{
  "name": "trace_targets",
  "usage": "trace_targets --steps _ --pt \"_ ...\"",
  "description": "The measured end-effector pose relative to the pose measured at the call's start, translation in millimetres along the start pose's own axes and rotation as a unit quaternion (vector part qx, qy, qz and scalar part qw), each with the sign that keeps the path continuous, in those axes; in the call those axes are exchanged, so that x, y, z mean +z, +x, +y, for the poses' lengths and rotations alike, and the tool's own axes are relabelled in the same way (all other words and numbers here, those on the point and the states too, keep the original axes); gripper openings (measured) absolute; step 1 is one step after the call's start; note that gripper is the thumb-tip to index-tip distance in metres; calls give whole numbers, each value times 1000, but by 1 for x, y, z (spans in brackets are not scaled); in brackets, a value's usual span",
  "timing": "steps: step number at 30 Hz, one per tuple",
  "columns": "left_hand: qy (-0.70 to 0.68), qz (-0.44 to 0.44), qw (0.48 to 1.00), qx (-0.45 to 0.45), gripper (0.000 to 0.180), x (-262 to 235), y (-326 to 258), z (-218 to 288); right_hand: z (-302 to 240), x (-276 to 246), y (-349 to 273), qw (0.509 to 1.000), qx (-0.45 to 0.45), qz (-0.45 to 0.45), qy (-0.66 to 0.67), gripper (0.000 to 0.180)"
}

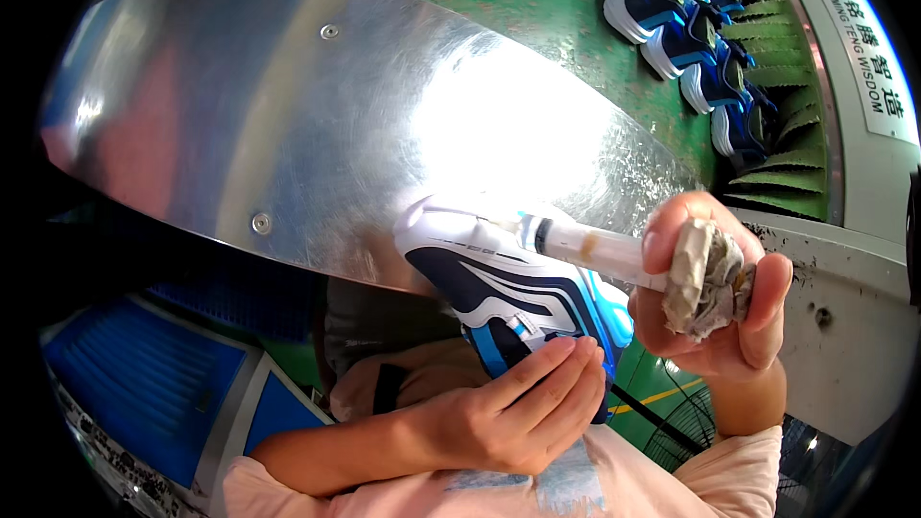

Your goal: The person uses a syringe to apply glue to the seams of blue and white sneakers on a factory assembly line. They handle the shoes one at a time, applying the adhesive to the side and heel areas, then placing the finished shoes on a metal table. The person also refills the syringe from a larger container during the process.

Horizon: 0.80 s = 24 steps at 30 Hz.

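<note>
A white, navy and blue sneaker [494, 273] lies on its side at the metal table's near edge, its white sole turned away from me. My left hand [532, 408] grips the sneaker near its opening, fingers pressed together against the upper. Some of those fingertips are hidden by the shoe. In my right hand [715, 288] is a clear syringe [600, 247], held around its plunger end, which is wrapped in dirty whitish tape or cloth [708, 280]. The syringe's tip points left, to the seam between sole and upper. A little brownish matter shows inside the barrel.
The shiny metal table [317, 125] stretches to the far left, with round screws in it. Several similar sneakers [672, 38] stand at the far right by a machine opening with green flaps [782, 77]. A blue-panelled unit [144, 374] is at lower left, a fan [686, 422] at lower right.
</note>
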<state>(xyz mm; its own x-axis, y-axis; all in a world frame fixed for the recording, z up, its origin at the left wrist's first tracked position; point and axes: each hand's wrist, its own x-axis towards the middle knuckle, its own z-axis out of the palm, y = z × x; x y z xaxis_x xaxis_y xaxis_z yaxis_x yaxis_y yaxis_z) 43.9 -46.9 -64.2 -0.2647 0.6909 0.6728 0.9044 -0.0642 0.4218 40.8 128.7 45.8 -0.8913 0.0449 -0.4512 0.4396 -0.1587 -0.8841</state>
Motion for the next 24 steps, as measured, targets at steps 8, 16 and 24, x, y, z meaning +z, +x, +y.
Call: trace_targets --steps 8,16,24 --pt "5 -60 998 -9 16 -9 4 3 42 -22 -55 992 -26 43 116 87" --pt "30 -108 994 -17 14 -12 9 9 79 -32 -95 986 -44 49 152 86" --pt "52 -127 990 -37 17 -10 19 14 98 -41 -126 986 -44 58 152 83"
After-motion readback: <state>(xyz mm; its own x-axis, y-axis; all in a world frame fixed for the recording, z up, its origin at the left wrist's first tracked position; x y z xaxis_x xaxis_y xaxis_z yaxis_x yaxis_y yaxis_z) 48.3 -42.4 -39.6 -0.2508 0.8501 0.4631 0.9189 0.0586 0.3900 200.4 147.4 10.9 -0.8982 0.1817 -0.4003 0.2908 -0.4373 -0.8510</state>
